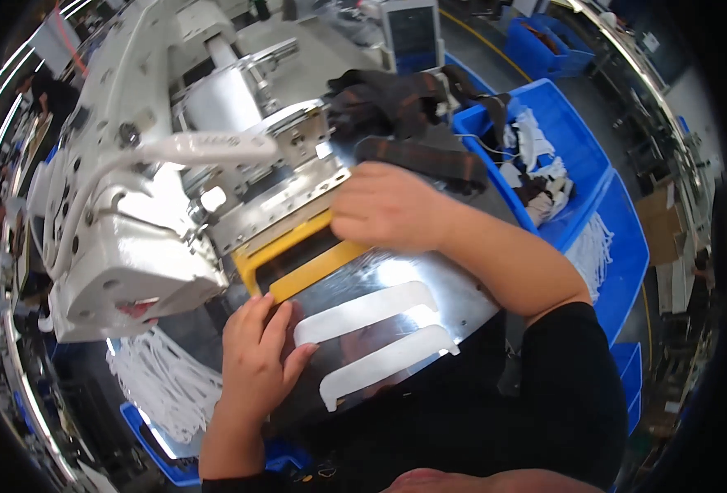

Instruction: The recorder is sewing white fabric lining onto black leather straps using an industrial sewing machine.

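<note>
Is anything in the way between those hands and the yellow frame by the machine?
Nothing visible is. The left hand has its fingertips at the near left corner of the yellow frame; the right hand is at its right end. The white curved strips lie nearer the person, not between.

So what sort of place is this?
Probably a garment workshop: there's what looks like a large white sewing machine, dark cloth beside it, and a blue bin holding fabric pieces.
</note>
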The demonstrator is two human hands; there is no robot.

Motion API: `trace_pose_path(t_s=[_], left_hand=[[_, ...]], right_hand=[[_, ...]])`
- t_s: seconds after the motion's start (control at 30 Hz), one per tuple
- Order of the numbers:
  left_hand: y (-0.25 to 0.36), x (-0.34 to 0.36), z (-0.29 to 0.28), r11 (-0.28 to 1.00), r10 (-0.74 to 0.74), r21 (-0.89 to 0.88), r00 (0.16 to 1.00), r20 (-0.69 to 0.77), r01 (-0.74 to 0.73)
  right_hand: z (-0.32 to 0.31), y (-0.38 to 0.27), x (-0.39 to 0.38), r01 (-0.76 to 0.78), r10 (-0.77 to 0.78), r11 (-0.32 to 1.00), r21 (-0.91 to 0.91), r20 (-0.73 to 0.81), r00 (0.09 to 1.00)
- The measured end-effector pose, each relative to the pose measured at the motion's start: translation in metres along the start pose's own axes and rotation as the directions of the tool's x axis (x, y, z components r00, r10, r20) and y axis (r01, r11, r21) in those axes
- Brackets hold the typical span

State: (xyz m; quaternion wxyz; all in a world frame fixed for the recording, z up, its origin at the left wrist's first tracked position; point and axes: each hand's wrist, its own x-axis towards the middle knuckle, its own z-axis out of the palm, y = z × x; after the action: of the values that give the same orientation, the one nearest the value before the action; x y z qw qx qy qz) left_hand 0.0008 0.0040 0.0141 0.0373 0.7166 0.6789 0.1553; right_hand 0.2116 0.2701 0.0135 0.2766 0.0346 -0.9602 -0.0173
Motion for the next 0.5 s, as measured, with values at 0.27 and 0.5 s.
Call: trace_pose_path(t_s=[0.27, 0.5], left_hand=[[0.000, 0.003, 0.000, 0.994, 0.045, -0.099, 0.999, -0.024, -0.047], [-0.002, 0.001, -0.002, 0.996, 0.038, -0.075, 0.999, -0.018, -0.039]], right_hand=[[-0.009, 0.009, -0.002, -0.247, 0.230, 0.943, -0.223, -0.102, 0.968], [-0.030, -0.019, 0.005, -0.492, 0.264, 0.764, 0.417, 0.494, 0.828]])
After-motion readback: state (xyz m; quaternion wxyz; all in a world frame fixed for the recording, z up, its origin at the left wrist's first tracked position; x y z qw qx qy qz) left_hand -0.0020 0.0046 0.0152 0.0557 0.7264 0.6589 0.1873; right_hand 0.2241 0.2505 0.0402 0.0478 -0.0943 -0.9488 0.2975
